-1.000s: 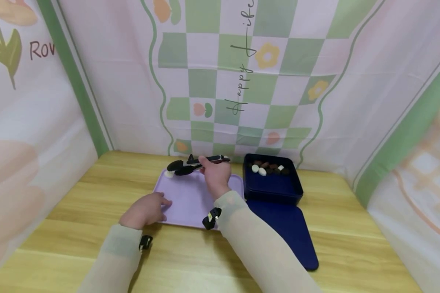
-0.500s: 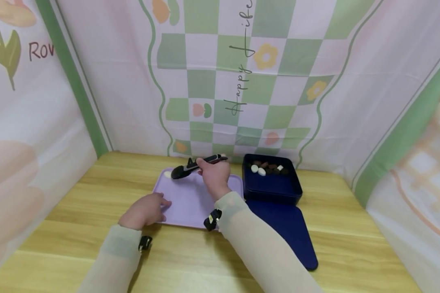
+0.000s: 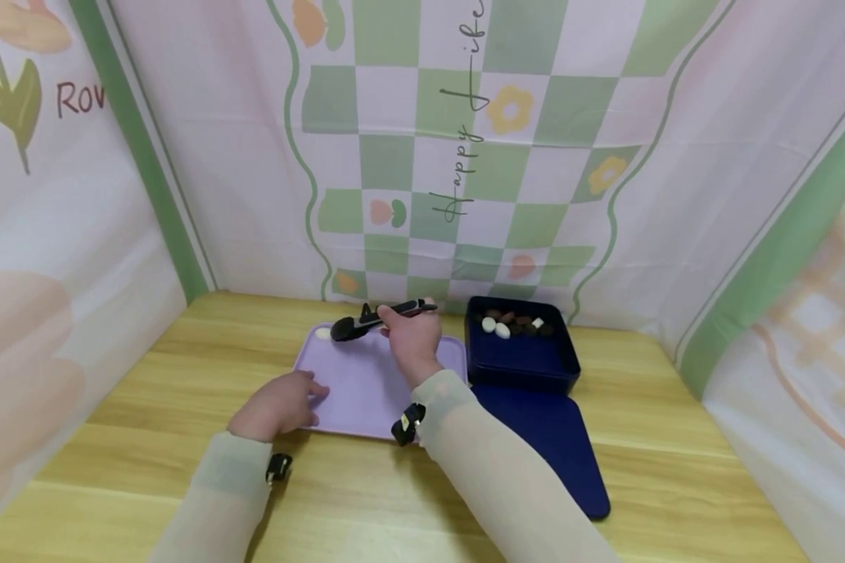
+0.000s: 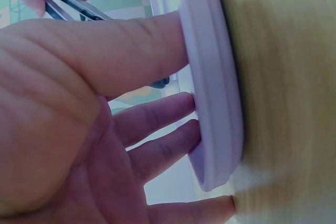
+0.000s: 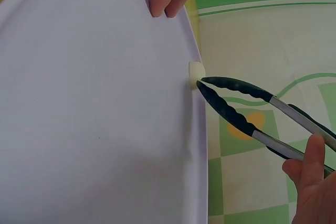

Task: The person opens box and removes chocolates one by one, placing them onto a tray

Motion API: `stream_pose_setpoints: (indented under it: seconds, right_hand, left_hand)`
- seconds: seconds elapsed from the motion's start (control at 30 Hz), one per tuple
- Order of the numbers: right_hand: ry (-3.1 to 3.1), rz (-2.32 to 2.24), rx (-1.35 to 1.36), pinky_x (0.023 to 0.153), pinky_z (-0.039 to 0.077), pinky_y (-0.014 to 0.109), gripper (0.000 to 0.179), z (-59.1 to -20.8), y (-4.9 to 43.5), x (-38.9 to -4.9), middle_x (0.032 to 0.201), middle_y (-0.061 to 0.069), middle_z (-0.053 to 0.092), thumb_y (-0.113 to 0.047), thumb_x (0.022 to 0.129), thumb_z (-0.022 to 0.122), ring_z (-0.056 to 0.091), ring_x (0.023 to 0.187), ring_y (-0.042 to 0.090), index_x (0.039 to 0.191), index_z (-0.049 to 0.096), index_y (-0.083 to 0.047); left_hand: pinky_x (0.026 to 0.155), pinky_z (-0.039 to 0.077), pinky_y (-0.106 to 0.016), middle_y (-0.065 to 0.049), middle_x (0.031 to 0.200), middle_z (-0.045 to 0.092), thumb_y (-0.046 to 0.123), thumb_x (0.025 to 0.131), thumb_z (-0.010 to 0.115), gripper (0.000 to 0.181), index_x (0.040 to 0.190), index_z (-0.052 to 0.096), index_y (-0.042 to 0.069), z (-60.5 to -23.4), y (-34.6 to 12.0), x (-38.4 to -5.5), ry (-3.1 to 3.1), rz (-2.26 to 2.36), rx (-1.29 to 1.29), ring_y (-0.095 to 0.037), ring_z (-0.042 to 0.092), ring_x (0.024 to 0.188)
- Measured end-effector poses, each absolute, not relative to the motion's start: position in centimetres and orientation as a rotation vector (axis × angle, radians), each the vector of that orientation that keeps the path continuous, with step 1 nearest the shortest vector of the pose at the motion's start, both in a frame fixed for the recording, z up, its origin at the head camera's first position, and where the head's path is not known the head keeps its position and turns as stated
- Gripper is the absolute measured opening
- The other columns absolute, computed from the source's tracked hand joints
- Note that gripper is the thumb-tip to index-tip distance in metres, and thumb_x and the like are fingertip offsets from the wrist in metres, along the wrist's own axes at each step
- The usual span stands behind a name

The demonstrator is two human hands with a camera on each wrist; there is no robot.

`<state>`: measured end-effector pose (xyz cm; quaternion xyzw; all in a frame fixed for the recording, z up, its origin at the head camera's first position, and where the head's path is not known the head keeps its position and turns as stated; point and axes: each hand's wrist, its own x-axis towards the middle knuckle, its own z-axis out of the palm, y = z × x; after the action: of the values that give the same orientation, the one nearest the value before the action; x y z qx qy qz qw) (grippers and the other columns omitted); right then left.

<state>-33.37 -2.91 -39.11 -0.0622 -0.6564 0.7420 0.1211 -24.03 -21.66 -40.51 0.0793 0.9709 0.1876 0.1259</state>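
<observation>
My right hand (image 3: pixel 415 344) grips the handles of black and silver tongs (image 3: pixel 352 327) above the far side of a lilac tray (image 3: pixel 366 387). In the right wrist view the tips of the tongs (image 5: pixel 228 110) are close together, right at a small white piece (image 5: pixel 196 72). That white piece (image 3: pixel 322 334) lies in the tray's far left corner. My left hand (image 3: pixel 276 405) rests on the tray's left edge near the front. Its thumb and fingers (image 4: pixel 157 116) reach against the tray rim (image 4: pixel 210 77), mostly straight, in the left wrist view.
To the tray's right stands a dark blue box (image 3: pixel 528 367) with several white and brown pieces along its far side. A flat dark blue lid (image 3: pixel 556 446) lies in front of it, partly under my right forearm. A printed cloth (image 3: pixel 253 195) hangs behind the wooden table (image 3: pixel 366 500).
The two ends of the tongs, apart over the white piece a second ago, have come together and shifted slightly right of it. More of the piece shows. My left hand has stayed put.
</observation>
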Motion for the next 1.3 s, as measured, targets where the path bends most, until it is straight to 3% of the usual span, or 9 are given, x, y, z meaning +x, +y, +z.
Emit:
stream_pose_setpoints:
  seconds: [0.17, 0.37, 0.63, 0.93, 1.13, 1.3]
  right_hand:
    - [-1.905, 2.165, -0.175, 0.065, 0.061, 0.038, 0.040, -38.8, -2.4, -33.6, 0.096, 0.015, 0.067, -0.007, 0.081, 0.083, 0.071, 0.078, 0.030, 0.107, 0.053, -0.005]
    - [-1.895, 2.160, -0.144, 0.066, 0.061, 0.039, 0.040, -37.7, -0.7, -33.9, 0.097, 0.016, 0.066, -0.006, 0.081, 0.082, 0.070, 0.082, 0.039, 0.108, 0.052, -0.005]
    - [-1.952, 2.111, -0.158, 0.074, 0.060, 0.043, 0.052, -35.6, 3.6, -34.4, 0.094, 0.016, 0.069, -0.015, 0.083, 0.083, 0.071, 0.077, 0.035, 0.122, 0.051, -0.003]
    - [-1.915, 1.924, -0.073, 0.060, 0.061, 0.036, 0.040, -33.7, 10.0, -35.2, 0.082, 0.015, 0.068, -0.010, 0.081, 0.084, 0.069, 0.061, 0.027, 0.101, 0.050, -0.006]
    - [-1.928, 1.856, -0.177, 0.055, 0.059, 0.030, 0.048, -32.6, 15.1, -35.5, 0.090, 0.011, 0.069, -0.013, 0.079, 0.086, 0.068, 0.054, 0.017, 0.111, 0.054, 0.000]
    - [-1.963, 1.803, -0.259, 0.063, 0.061, 0.033, 0.053, -31.9, 19.0, -35.4, 0.098, 0.014, 0.066, -0.019, 0.079, 0.087, 0.070, 0.061, 0.021, 0.115, 0.051, -0.004]
  left_hand:
    - [0.110, 0.032, -0.059, -0.025, 0.148, 0.044, 0.006, 0.081, 0.079, 0.046, 0.126, 0.070, 0.009, -40.5, -21.6, -24.0, 2.824, 0.552, 0.223, -0.048, 0.040, 0.134]
    - [0.109, 0.033, -0.059, -0.024, 0.148, 0.045, 0.006, 0.081, 0.080, 0.046, 0.126, 0.070, 0.010, -40.7, -21.6, -24.2, 2.824, 0.560, 0.211, -0.048, 0.040, 0.134]
    - [0.109, 0.033, -0.059, -0.025, 0.147, 0.044, 0.004, 0.082, 0.079, 0.045, 0.126, 0.070, 0.008, -40.7, -21.6, -24.2, 2.824, 0.569, 0.210, -0.049, 0.040, 0.133]
    - [0.109, 0.033, -0.060, -0.025, 0.147, 0.045, 0.004, 0.082, 0.079, 0.044, 0.126, 0.070, 0.009, -40.6, -21.7, -24.3, 2.817, 0.563, 0.216, -0.050, 0.039, 0.133]
    - [0.109, 0.033, -0.059, -0.026, 0.146, 0.045, 0.005, 0.083, 0.078, 0.045, 0.126, 0.070, 0.009, -40.7, -21.8, -24.3, 2.816, 0.542, 0.241, -0.050, 0.040, 0.133]
    - [0.109, 0.034, -0.058, -0.028, 0.144, 0.046, 0.006, 0.083, 0.078, 0.045, 0.127, 0.069, 0.007, -40.7, -21.9, -24.3, 2.828, 0.514, 0.293, -0.051, 0.041, 0.132]
